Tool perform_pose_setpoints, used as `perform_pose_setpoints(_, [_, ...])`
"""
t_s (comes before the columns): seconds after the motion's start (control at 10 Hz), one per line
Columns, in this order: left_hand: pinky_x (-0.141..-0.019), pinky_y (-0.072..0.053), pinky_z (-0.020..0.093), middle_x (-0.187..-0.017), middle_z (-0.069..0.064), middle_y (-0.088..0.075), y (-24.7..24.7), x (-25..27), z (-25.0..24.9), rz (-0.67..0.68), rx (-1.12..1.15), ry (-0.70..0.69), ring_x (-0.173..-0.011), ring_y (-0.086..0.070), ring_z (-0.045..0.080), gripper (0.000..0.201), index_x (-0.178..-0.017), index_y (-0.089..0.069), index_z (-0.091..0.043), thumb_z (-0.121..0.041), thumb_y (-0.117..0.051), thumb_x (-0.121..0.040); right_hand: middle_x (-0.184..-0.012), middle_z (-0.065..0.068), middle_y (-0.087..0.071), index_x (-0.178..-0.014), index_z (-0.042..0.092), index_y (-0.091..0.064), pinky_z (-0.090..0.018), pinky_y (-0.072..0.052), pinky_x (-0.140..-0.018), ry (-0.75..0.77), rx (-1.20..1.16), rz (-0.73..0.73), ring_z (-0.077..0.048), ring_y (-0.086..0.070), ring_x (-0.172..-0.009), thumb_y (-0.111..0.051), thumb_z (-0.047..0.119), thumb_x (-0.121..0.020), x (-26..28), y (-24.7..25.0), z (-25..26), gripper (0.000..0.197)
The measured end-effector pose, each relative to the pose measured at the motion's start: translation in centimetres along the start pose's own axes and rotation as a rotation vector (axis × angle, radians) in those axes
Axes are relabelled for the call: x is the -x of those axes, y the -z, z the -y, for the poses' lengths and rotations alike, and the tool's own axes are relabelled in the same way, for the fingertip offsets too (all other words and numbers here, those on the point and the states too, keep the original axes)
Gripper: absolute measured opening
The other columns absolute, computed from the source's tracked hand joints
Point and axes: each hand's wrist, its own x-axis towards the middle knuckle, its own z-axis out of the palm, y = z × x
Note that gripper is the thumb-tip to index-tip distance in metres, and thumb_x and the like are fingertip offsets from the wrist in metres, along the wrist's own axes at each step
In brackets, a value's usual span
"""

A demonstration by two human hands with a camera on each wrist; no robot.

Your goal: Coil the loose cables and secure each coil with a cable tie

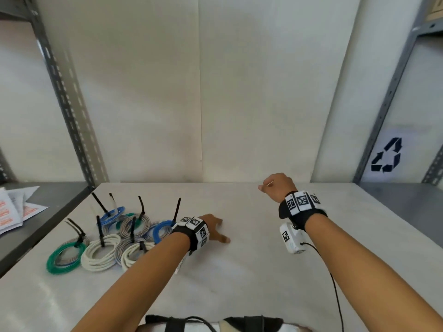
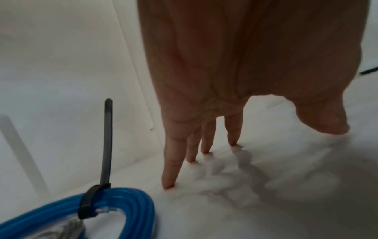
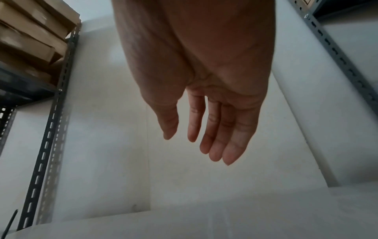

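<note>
Between grey shelving uprights (image 1: 68, 104), tied coils (image 1: 105, 238) crowd the white tabletop (image 1: 263, 271).

About eight cable coils (image 1: 100, 254) are counted, overlap permitting, and eight ties (image 1: 99, 203) are seen standing from them. Two hands are shown: left hand (image 1: 213, 226), right hand (image 1: 278, 185).

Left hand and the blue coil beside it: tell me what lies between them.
Nothing: in the left wrist view only bare white table separates the left hand's fingertips from the tied blue coil.
</note>
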Motion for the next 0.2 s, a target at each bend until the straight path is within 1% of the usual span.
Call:
perform_pose_setpoints(0.1, [-0.122,-0.025,0.045,-0.165,0.013,-0.021,0.5,0.8,-0.4,-0.003,-0.028,0.000,-0.151,-0.024,0.030,0.099,-0.159,-0.022,-0.021,-0.069,-0.064,-0.084,-0.119,-0.007,-0.071,-0.115,0.012,-0.071,-0.029,-0.047,-0.095,0.009,-0.025,-0.009,-0.027,-0.064,-0.114,-0.073,0.037,-0.089,0.4,1.3,0.2,0.036])
perform_pose_setpoints(0.2, [-0.121,-0.026,0.044,-0.164,0.013,-0.022,0.5,1.4,-0.6,0.008,-0.021,0.005,-0.150,-0.026,0.030,0.097,-0.159,-0.023,-0.020,-0.066,-0.065,-0.085,-0.114,-0.009,-0.073,-0.109,0.012,-0.072,-0.035,-0.051,-0.095,0.044,-0.209,-0.073,-0.026,-0.067,-0.105,-0.074,0.033,-0.089,1.1,2.8,1.4,0.028])
